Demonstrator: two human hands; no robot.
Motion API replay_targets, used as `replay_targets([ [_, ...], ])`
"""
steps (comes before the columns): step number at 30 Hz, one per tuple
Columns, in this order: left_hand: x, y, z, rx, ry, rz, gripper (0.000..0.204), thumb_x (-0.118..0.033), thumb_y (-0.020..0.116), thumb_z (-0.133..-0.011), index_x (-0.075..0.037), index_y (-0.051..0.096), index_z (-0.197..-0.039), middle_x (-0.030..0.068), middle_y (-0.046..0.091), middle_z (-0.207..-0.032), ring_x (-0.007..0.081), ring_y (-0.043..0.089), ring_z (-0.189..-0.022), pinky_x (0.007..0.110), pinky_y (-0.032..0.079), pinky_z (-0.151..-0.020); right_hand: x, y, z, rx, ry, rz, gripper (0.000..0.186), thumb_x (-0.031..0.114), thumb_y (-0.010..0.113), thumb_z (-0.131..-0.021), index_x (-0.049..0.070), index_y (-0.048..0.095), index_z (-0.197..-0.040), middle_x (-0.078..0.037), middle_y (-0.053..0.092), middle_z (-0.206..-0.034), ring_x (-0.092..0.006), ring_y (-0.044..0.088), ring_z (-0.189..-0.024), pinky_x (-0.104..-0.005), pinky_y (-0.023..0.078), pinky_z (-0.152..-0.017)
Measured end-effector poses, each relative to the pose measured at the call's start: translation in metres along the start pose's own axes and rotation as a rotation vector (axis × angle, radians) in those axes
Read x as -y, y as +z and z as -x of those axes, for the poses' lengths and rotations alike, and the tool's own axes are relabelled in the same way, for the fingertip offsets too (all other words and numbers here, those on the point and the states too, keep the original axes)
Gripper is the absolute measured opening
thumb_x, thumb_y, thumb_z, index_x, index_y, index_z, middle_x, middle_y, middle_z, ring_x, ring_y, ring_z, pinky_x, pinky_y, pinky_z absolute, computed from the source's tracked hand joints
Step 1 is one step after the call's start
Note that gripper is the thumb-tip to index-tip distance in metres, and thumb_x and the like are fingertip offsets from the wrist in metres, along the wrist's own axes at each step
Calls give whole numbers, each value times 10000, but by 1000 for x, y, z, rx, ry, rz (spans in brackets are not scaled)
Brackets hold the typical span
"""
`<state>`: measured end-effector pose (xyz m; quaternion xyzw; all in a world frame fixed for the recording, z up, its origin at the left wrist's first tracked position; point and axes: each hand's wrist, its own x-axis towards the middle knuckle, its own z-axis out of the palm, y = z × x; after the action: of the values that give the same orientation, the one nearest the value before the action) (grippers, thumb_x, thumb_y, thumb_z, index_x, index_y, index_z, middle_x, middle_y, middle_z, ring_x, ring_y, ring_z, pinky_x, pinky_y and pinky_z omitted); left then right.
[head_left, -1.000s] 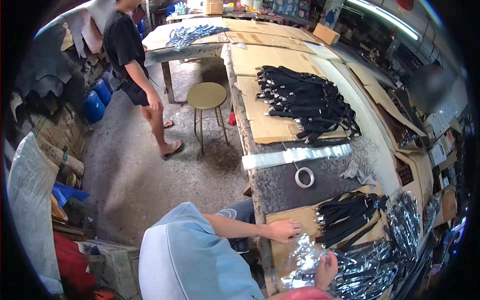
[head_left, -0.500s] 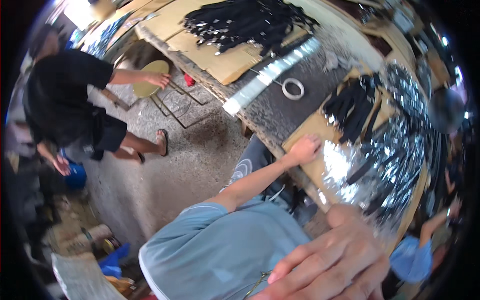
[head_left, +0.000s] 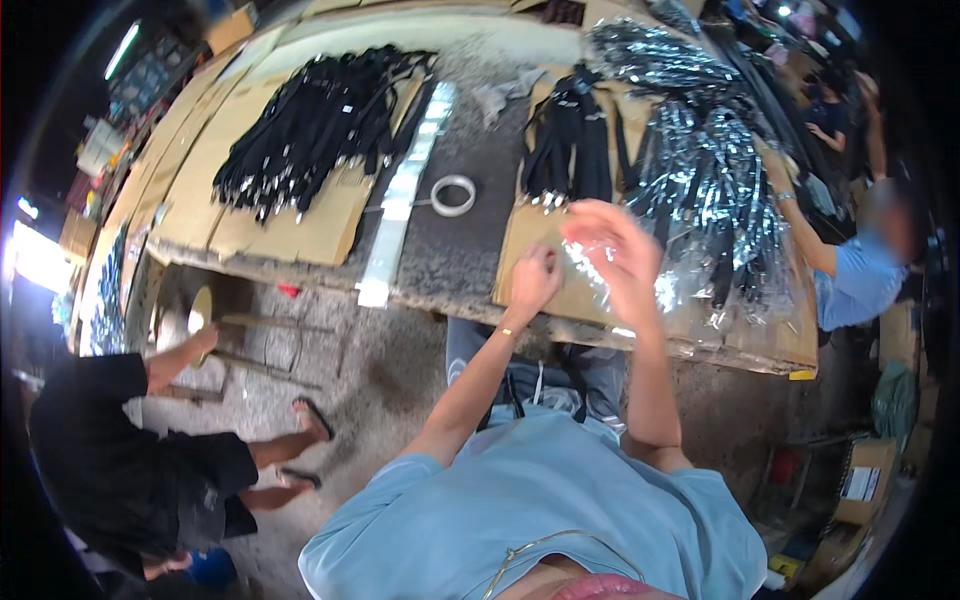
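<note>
My left hand rests near the front edge of a sheet of cardboard, its fingers curled closed. Whatever they may hold is hidden. Above the same cardboard my right hand is raised, blurred by motion. Its fingers look stretched out and apart from the thumb, and I see nothing held. Just beyond both hands lies a bunch of black straps with small shiny ends. To the right is a heap of straps in shiny clear plastic sleeves.
Left on the table are a larger pile of black straps, a long clear plastic strip and a tape roll. A person in black stands at left by a stool. Another person in blue reaches in at right.
My view has swung toward the table. My right hand has moved from close to the camera out over the cardboard. The left hand stays at the cardboard's front edge.
</note>
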<state>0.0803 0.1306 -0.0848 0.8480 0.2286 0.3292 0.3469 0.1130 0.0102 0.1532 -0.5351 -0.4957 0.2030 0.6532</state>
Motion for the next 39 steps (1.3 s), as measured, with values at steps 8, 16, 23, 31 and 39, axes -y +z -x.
replay_targets([
  [8, 25, -29, -69, -176, -295, -387, 507, -279, 698, -755, 4, 511, -1131, 198, 515, -1115, 386, 465, -1081, 447, 455, -872, -218, -22, -8, -335, 431, 1247, 475, 421, 631, -825, 5, 588, -1050, -193, 634, -1019, -370, 574, -1008, -507, 415, -879],
  [16, 39, -29, -77, -302, -58, -331, 194, -142, 643, -776, -57, 633, -950, 127, 568, -1040, 332, 489, -1032, 423, 441, -863, -219, -50, -18, -512, 201, 980, 414, 296, 717, -751, -44, 577, -941, -196, 636, -937, -369, 582, -948, -478, 451, -808],
  [23, -26, -38, -19, -316, -153, -51, 138, -125, 593, -859, 2, 634, -895, 215, 614, -712, 370, 615, -639, 420, 473, -558, -206, -33, 12, -301, 521, -151, 334, 328, 629, -898, 13, 563, -811, -42, 588, -585, -113, 566, -502, -252, 453, -495],
  [31, -30, -14, 29, -232, -145, 89, 265, -36, 586, -805, 33, 641, -1055, 191, 654, -929, 306, 646, -793, 345, 509, -697, -234, -16, 21, -150, 624, 11, 294, 288, 694, -831, -2, 656, -797, -47, 637, -678, -117, 587, -555, -265, 448, -486],
  [39, 36, -114, 22, -426, -152, -193, 109, -65, 615, -789, -10, 673, -864, 163, 653, -848, 318, 621, -790, 391, 495, -723, -246, -19, 33, -87, 557, 36, 220, 185, 639, -878, -8, 609, -777, -41, 595, -591, -93, 544, -476, -233, 410, -438],
])
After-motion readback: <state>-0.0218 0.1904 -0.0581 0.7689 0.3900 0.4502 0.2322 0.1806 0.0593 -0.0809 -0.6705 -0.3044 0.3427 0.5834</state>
